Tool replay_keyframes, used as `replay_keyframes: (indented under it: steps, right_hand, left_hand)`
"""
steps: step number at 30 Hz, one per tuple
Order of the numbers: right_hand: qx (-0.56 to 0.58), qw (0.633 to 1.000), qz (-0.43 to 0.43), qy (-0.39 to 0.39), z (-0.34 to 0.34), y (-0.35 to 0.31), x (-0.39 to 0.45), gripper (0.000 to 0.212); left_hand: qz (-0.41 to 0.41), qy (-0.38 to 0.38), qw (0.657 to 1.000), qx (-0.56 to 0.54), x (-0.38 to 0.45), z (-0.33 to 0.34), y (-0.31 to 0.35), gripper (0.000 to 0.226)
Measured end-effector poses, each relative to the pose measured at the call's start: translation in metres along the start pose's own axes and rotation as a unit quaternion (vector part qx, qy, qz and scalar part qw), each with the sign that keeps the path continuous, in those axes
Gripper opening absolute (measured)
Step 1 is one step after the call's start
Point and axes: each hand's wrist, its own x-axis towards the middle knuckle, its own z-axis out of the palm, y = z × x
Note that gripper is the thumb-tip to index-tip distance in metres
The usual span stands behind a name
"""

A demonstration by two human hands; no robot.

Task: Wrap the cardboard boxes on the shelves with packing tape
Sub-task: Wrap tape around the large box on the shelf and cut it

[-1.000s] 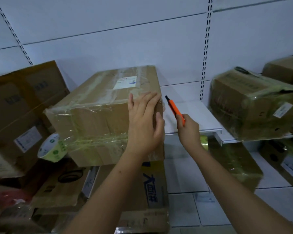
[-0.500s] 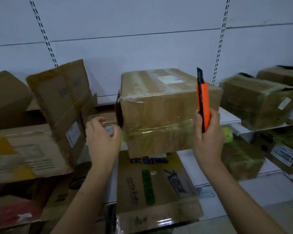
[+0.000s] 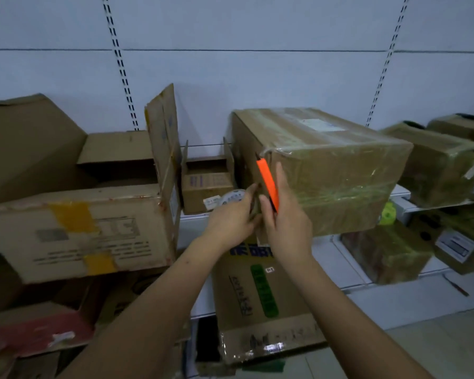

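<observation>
A cardboard box (image 3: 337, 165) wrapped in clear tape sits on the white shelf (image 3: 400, 192), its near left corner facing me. My right hand (image 3: 288, 220) grips an orange utility knife (image 3: 268, 184), held upright against that corner. My left hand (image 3: 230, 222) holds a roll of packing tape (image 3: 231, 198) just left of the knife, fingers curled around it. The two hands nearly touch in front of the box's left edge.
An open small box (image 3: 207, 184) stands behind the tape roll. A large worn box (image 3: 77, 231) and more cartons fill the left. Taped boxes (image 3: 438, 162) sit on the right shelf. A printed carton (image 3: 257, 294) leans below my hands.
My view has shifted left. My right hand moved with the knife from the box's right side to its left corner. My left hand brought the tape roll up to meet it.
</observation>
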Motion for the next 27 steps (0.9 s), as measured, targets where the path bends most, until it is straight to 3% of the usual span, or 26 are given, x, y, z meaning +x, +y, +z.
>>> replay_keyframes:
  steps: [2, 5, 9, 11, 13, 17, 21, 23, 25, 27]
  right_hand:
    - [-0.083, 0.996, -0.012, 0.024, 0.013, -0.002, 0.019, 0.061]
    - [-0.166, 0.984, -0.004, 0.065, 0.030, 0.005, 0.029, 0.061]
    - [-0.203, 0.978, 0.006, 0.053, 0.034, 0.009, 0.025, 0.067]
    - [-0.229, 0.972, 0.028, 0.048, 0.031, 0.003, 0.026, 0.067]
    - [-0.197, 0.978, 0.064, 0.023, 0.028, -0.008, 0.023, 0.066]
    - [-0.023, 0.985, 0.173, -0.010, 0.029, -0.049, -0.023, 0.059]
    - [-0.104, 0.969, 0.225, -0.019, 0.058, -0.056, -0.059, 0.037]
    - [-0.154, 0.941, 0.289, -0.085, 0.074, -0.040, -0.097, 0.033]
    - [-0.095, 0.913, 0.361, -0.164, 0.088, -0.033, -0.145, 0.033]
    - [-0.090, 0.909, 0.375, -0.158, 0.095, -0.037, -0.174, 0.030]
  left_hand:
    - [0.028, 0.003, 0.999, 0.018, 0.004, -0.003, 0.000, 0.051]
    - [0.034, 0.032, 0.998, 0.049, 0.006, -0.001, -0.008, 0.044]
    - [-0.044, -0.038, 0.997, 0.055, 0.010, -0.006, -0.044, 0.036]
    - [-0.015, -0.048, 0.998, 0.027, 0.015, -0.009, -0.051, 0.029]
    - [0.039, -0.026, 0.999, 0.004, 0.015, -0.013, -0.054, 0.019]
    - [0.107, -0.041, 0.993, -0.040, 0.007, -0.011, -0.066, 0.012]
    - [0.125, 0.000, 0.990, -0.063, 0.008, -0.013, -0.073, 0.005]
    - [0.118, 0.023, 0.991, -0.056, 0.006, -0.016, -0.077, 0.006]
    - [0.105, 0.021, 0.993, -0.051, 0.002, -0.015, -0.081, 0.008]
    - [0.097, 0.022, 0.993, -0.058, -0.002, -0.015, -0.082, 0.009]
